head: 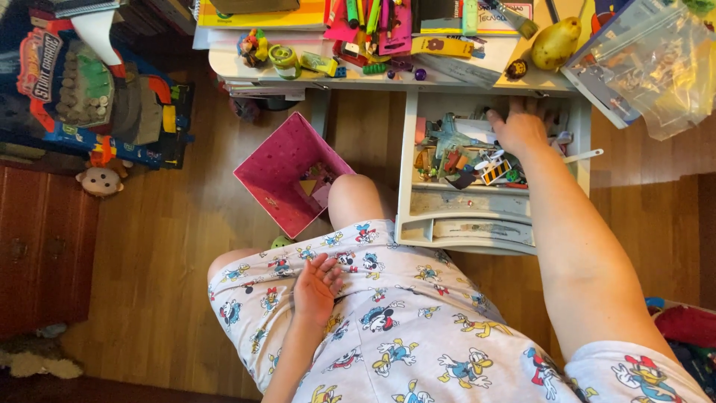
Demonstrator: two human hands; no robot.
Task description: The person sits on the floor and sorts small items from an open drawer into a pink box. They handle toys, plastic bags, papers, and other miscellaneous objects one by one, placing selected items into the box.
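Observation:
My right hand reaches into an open grey desk drawer, fingers spread over the small toys and clutter at its back. Whether it grips anything is hidden. My left hand rests flat and relaxed on my lap, on cartoon-print pyjamas, holding nothing. My bare knee rises beside the drawer.
A pink open box with a few bits inside sits on the wood floor by my knee. The desk top carries books, markers, small toys, a pear and a plastic bag. A toy garage stands left.

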